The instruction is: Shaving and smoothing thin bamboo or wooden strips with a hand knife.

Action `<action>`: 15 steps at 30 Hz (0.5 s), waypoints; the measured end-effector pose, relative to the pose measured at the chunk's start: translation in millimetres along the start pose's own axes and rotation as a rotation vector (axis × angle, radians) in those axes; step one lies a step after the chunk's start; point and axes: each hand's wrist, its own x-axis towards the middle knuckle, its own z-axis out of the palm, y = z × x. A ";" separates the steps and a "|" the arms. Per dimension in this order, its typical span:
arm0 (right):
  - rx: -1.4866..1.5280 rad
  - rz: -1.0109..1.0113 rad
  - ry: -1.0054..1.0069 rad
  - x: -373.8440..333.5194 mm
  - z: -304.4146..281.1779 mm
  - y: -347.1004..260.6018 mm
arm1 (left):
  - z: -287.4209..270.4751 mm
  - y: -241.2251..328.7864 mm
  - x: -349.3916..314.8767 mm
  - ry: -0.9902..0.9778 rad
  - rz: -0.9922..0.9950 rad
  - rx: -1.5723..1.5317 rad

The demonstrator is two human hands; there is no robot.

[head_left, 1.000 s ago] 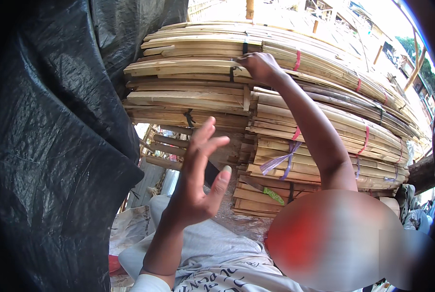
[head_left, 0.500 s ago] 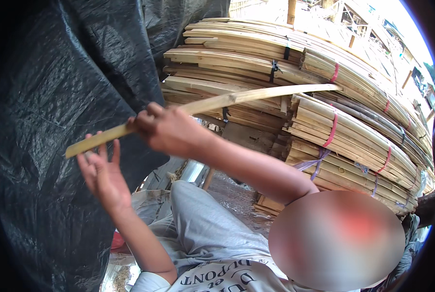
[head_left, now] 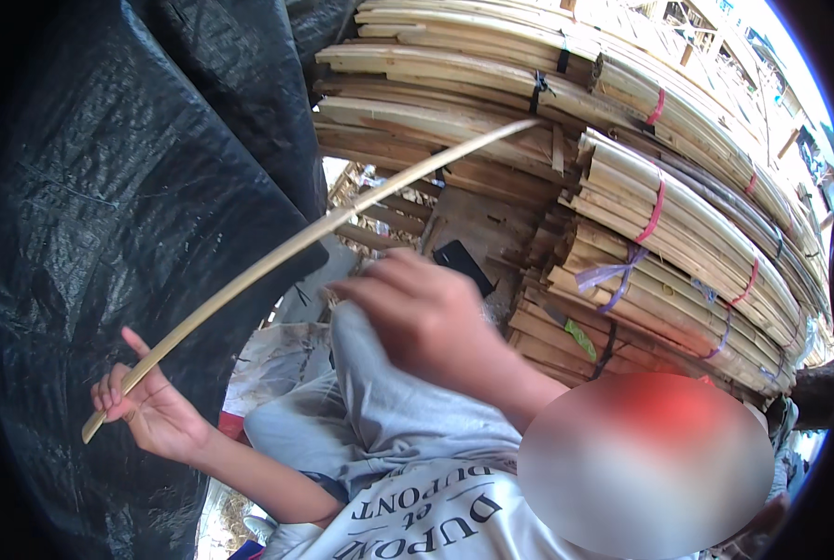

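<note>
I sit beside a black tarp that hangs in folds and fills my whole left side. Ahead and to the right lies a big pile of pale slats, stacked in long bundles that bend with the lens; it is bright outdoors beyond it. Between tarp and pile shows a patch of brownish-grey ground with one dark flat piece on it. A crumpled pale sheet lies near my legs, which wear grey trousers.

Counting: I have one strip, long, thin and pale, slanting from low on the left, in front of the tarp, up to a tip in front of the pile. Whether that tip touches the slats I cannot tell. My left hand grips the strip near its lower end, thumb and curled fingers closed around it, one finger pointing up. My right hand is below the strip's middle, apart from it in my view, fingers bent but blurred; I cannot tell if they pinch anything. On the bundles I make out four pink ties, at least four black ties, two purple ties and one green scrap.
</note>
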 end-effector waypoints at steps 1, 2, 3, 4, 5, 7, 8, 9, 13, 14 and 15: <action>0.017 0.191 -0.111 -20.0 -9.0 11.2 | 0.2 13.3 -3.2 -0.011 0.004 -0.008; -0.124 0.415 -0.317 -38.2 -17.9 25.2 | 3.0 17.6 -5.8 0.013 0.006 -0.035; -0.296 0.551 -0.579 -66.1 -25.5 53.5 | 4.0 18.2 -8.5 0.025 -0.011 -0.037; -0.373 0.702 -0.663 -89.9 -35.3 69.5 | 3.5 18.4 -11.0 -0.022 -0.025 -0.020; -0.517 0.816 -0.799 -110.6 -44.0 83.3 | 2.4 17.8 -12.7 -0.073 -0.035 -0.004; -0.620 1.064 -0.905 -154.8 -55.9 108.4 | -6.6 11.4 -16.1 -0.097 -0.059 0.004; -0.736 1.093 -0.804 -188.3 -52.9 121.4 | -9.9 8.6 -17.4 -0.125 -0.071 0.017; -0.848 1.114 -0.701 -214.4 -47.1 129.3 | -9.5 6.6 -19.7 -0.126 -0.068 0.018; -0.857 1.181 -0.546 -231.3 -40.1 136.1 | -8.9 1.7 -28.3 -0.041 -0.060 0.034; -0.877 1.242 -0.522 -235.2 -40.5 141.4 | -18.5 1.1 -29.4 -0.123 -0.072 -0.050; -0.890 1.296 -0.505 -237.4 -40.2 145.5 | -23.0 5.4 -30.2 -0.204 -0.081 -0.123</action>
